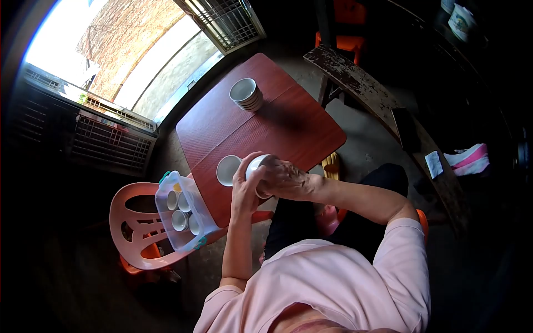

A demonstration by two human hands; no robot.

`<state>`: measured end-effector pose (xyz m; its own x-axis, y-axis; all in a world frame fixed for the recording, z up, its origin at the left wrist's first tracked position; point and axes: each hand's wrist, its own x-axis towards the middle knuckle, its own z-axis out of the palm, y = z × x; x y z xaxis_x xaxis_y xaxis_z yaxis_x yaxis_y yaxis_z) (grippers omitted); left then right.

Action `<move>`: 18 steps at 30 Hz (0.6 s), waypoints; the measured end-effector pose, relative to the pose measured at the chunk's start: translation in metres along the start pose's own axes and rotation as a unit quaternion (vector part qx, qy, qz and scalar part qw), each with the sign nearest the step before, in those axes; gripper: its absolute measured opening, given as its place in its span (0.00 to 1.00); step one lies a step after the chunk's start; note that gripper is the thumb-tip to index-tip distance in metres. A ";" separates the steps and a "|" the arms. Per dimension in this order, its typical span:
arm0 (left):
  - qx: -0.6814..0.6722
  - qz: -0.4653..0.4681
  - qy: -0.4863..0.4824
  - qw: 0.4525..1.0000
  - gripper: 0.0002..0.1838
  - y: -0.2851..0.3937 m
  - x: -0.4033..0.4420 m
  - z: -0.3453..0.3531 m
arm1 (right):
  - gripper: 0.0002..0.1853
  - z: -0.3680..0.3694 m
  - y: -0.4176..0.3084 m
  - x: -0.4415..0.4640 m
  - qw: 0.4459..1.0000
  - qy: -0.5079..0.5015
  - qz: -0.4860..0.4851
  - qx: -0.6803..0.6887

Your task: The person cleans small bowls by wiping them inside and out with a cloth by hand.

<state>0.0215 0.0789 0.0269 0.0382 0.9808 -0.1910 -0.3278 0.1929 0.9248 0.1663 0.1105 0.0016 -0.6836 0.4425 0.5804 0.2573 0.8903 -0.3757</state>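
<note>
A small white bowl [257,165] is held between my two hands just over the near edge of the table. My left hand [243,187] curls round its left side, thumb across it. From the right, my right hand [286,180] presses against the bowl, covering much of it, so its fingertips are partly hidden. Beside my left hand another white bowl [227,170] rests on the tabletop. Farther back stands a stack of white bowls [246,95] with banded sides.
The red-brown table [294,119] fills the middle. At its left, a clear plastic bin [194,237] with several bowls sits on a pink-orange chair [119,222]. A worn wooden bench [361,77] runs along the right, carrying a pink-and-white item [469,160]. Yellow footwear [331,165] lies below.
</note>
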 end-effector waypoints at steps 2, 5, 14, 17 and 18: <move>0.028 0.027 0.010 0.999 0.21 0.001 -0.001 -0.002 | 0.13 0.008 0.005 0.000 0.998 0.023 -0.025 -0.045; 0.060 0.107 0.030 0.992 0.23 0.000 -0.004 0.000 | 0.18 0.013 -0.004 0.001 0.992 -0.007 0.066 0.111; 0.013 0.187 0.097 0.977 0.24 0.007 -0.002 -0.006 | 0.25 0.017 -0.009 -0.001 0.983 0.003 0.020 0.185; 0.103 0.170 0.087 0.976 0.23 0.017 -0.005 -0.009 | 0.24 0.013 0.005 0.002 0.996 0.073 -0.018 0.047; 0.091 0.171 0.087 0.977 0.23 0.018 -0.005 -0.010 | 0.24 0.011 0.006 0.003 0.996 0.083 -0.025 0.006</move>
<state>0.0062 0.0777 0.0412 -0.2101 0.9725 0.1009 -0.1187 -0.1278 0.9847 0.1581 0.1163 -0.0074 -0.5726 0.4104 0.7097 0.2168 0.9107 -0.3517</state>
